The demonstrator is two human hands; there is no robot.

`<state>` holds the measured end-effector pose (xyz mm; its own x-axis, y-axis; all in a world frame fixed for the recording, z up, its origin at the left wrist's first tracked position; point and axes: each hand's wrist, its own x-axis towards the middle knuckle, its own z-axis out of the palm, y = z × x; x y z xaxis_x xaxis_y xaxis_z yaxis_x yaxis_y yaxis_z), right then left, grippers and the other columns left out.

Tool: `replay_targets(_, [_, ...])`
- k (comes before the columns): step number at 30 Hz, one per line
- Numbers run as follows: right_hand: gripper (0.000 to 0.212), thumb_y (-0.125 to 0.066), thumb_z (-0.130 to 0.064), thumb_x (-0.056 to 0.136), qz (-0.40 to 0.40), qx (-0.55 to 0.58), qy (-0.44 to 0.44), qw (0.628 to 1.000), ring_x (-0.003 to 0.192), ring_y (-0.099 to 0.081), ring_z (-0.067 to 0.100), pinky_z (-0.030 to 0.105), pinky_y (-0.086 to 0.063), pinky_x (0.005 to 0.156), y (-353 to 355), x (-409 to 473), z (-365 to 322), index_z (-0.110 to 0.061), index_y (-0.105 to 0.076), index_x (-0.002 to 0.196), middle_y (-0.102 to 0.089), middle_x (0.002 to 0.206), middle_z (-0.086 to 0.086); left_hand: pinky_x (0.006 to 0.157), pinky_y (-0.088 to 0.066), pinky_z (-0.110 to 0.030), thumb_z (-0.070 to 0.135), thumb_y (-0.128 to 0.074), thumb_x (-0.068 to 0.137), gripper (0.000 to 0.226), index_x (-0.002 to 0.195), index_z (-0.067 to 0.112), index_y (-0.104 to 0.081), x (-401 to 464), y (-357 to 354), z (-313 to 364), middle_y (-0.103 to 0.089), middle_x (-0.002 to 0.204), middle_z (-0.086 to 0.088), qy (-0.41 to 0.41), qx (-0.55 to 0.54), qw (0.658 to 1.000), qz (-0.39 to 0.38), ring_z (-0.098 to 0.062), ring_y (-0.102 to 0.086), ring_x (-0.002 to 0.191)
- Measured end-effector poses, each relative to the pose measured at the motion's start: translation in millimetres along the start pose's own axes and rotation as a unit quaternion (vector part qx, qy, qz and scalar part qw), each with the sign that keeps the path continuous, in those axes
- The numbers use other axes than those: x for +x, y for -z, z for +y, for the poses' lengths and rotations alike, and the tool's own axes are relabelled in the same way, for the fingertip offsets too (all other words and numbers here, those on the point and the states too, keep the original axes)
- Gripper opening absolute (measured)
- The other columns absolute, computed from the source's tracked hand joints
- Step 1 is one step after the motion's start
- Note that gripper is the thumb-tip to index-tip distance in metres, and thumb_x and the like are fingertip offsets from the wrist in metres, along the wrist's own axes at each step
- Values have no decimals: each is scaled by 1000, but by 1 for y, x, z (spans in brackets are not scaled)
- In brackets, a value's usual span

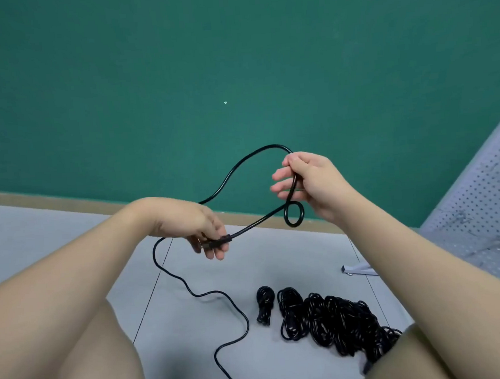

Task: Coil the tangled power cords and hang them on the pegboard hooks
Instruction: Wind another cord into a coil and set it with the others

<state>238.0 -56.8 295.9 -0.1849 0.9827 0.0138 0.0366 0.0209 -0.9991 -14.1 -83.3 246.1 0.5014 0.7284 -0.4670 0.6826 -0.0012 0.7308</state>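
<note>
Cord (241,163): black, thin, held in the air between both hands, in front of a green wall (233,57). A wide loop is formed from the left hand up and over to the right hand; a second, small loop (294,214) hangs just below the right hand. From the left hand the loose length is trailed down to the floor (263,265) in slack curves and is carried out of view at the bottom edge.

Plug (215,242): black, at the cord's end, pinched in the left hand.

Left hand (198,225): palm down, fingers curled and closed on the plug.

Right hand (307,182): raised higher than the left, thumb and forefinger closed on the cord at the top of the loop; the other fingers are held looser, and the cord is passed across them.

Pile (334,319): many black cords, heaped on the floor to the lower right, well apart from the held cord. It is partly hidden by the right forearm.

Bundle (264,305): a small coiled black cord, laid on the floor just left of the pile, apart from it.

Pegboard (480,202): pale grey, perforated, scuffed, seen at the right edge. A metal foot (358,270) is seen on the floor near it.

Floor: grey, with thin dark seams. A tan skirting strip (66,202) is run along the wall's base.
</note>
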Motion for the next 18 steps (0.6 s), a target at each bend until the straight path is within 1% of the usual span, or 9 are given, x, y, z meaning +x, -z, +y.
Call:
replay_targets(3, [23,-38,-12,112,16,118,-18,993,70,-77,22,27,-60,58,-8,-1,-3,-3,-55,100,-74,79,11,106,-46,-29,19,-58,102,31,132,22,-63,9,-13,20,-71,123,14,-62,100,986,115,-2,-63,113])
replay_targets(5, [21,-36,-6,112,38,229,-31,972,69,-77,24,28,-61,59,-11,4,-4,1,-51,100,-71,87,19,112,-40,-23,35,-69,96,55,147,29,-49,15,-24,36,-58,139,19,-115,116,973,163,2,-53,127])
replay_targets(7, [17,-36,-2,111,53,328,-36,942,68,-77,26,29,-61,59,-10,12,-3,0,-50,102,-71,88,22,112,-33,-17,43,-75,91,66,149,31,-45,21,-35,51,-50,145,22,-167,88,965,184,6,-46,132])
replay_targets(9, [13,-36,0,110,63,391,-36,917,71,-78,30,31,-63,60,-7,21,-1,1,-48,105,-72,88,25,112,-31,-14,43,-76,90,64,146,31,-48,32,-46,60,-51,144,23,-190,39,962,192,9,-45,132])
replay_targets(10, [12,-36,1,110,69,408,-37,910,72,-78,32,33,-63,61,-6,25,2,1,-48,107,-71,92,27,114,-32,-16,43,-76,90,59,141,30,-51,40,-49,62,-54,141,21,-192,1,962,196,8,-48,130])
replay_targets(12, [12,-35,2,110,79,420,-36,903,72,-78,33,34,-64,64,-3,34,8,1,-47,109,-67,100,30,113,-41,-28,44,-76,90,44,126,22,-62,57,-53,63,-67,125,13,-198,-110,954,195,0,-60,118])
replay_targets(14, [13,-34,1,110,88,409,-35,908,73,-78,32,33,-64,63,1,43,15,0,-46,109,-66,102,29,101,-48,-35,41,-70,93,26,96,16,-66,71,-57,64,-72,92,3,-214,-220,933,186,-13,-68,90])
replay_targets(16, [14,-33,-1,111,106,364,-33,925,71,-77,27,30,-62,62,8,54,23,-2,-47,108,-67,101,25,76,-52,-35,35,-62,102,36,73,16,-52,85,-58,65,-51,64,2,-210,-304,908,200,-18,-53,61])
replay_targets(18, [18,-33,-6,112,126,276,-26,952,63,-73,19,27,-58,59,19,64,33,-4,-48,102,-67,93,19,55,-38,-29,36,-53,107,44,67,19,-42,92,-51,62,-32,57,6,-163,-319,898,258,-14,-32,50])
